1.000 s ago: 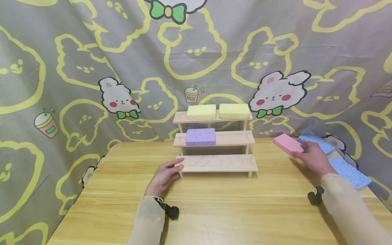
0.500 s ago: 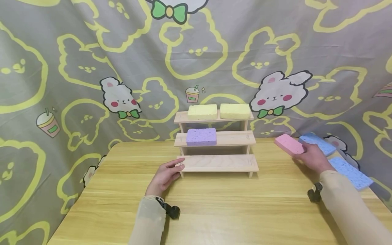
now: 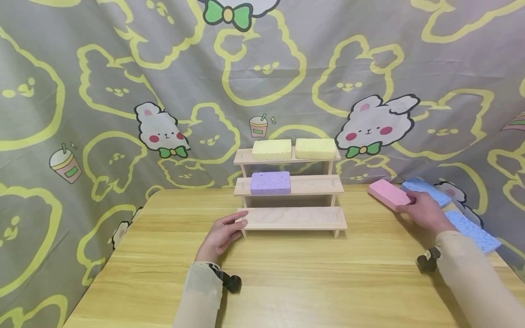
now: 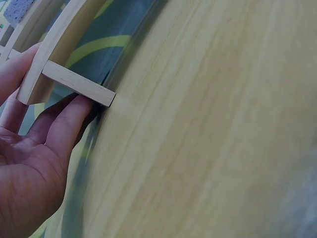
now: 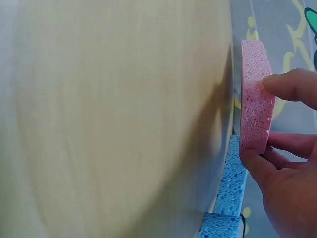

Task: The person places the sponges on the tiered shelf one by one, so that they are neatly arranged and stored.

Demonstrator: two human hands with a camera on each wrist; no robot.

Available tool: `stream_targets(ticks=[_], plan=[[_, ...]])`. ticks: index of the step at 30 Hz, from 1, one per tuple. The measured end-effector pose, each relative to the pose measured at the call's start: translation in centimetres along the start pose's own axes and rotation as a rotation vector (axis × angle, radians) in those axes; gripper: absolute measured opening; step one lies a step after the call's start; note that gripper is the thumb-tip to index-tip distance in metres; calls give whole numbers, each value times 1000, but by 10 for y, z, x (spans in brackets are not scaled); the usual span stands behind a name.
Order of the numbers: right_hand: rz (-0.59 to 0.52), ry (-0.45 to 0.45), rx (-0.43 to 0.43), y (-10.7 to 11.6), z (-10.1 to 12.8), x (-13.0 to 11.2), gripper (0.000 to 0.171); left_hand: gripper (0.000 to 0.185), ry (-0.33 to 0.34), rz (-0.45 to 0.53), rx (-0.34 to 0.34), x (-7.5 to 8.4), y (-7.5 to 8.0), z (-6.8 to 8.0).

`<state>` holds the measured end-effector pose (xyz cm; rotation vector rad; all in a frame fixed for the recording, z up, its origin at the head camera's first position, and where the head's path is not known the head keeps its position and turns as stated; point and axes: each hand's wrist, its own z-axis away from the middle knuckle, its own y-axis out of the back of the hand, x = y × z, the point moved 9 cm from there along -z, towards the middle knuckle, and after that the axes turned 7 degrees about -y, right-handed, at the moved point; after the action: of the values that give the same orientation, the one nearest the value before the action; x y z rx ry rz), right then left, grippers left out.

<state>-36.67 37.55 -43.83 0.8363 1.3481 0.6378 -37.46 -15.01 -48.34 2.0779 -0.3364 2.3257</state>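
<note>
Right hand (image 3: 426, 212) slightly nearer, gripping pink sponge (image 3: 388, 194).

Bottom shelf (image 3: 293, 217) bare; purple sponge (image 3: 270, 182) fills middle shelf's left half

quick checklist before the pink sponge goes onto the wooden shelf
1. Right hand grips pink sponge: ok, thumb and fingers pinch it in the right wrist view.
2. Left hand steadies wooden shelf: ok, at its bottom left corner.
3. Free spot beside purple sponge: ok.
4. Bottom step free: ok.
5. Top step free: not ok, two yellow sponges fill it.
6. Sponge lifted off table: cannot tell.
</note>
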Motion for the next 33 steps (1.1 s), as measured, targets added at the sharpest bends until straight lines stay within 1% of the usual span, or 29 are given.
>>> stream_targets(ticks=[6, 8, 12, 16, 20, 23, 26, 33], plan=[[-5, 25, 9, 5, 7, -5, 76, 43, -5, -10, -2, 0, 0, 0], [2, 31, 23, 8, 9, -6, 76, 43, -7, -9, -1, 0, 0, 0], [1, 72, 74, 14, 15, -9, 71, 42, -8, -2, -3, -1, 0, 0], [-31, 114, 99, 18, 19, -11, 64, 43, -5, -2, -2, -2, 1, -1], [-77, 126, 122, 23, 24, -11, 57, 45, -5, 3, -13, -1, 0, -2], [-108, 155, 142, 27, 27, -14, 53, 46, -8, 9, -21, -1, -2, -3], [-129, 191, 147, 27, 29, -17, 51, 45, -8, 13, -10, -2, -1, -3], [-169, 259, 131, 23, 33, -23, 48, 42, -13, 5, 16, -2, 2, -1]])
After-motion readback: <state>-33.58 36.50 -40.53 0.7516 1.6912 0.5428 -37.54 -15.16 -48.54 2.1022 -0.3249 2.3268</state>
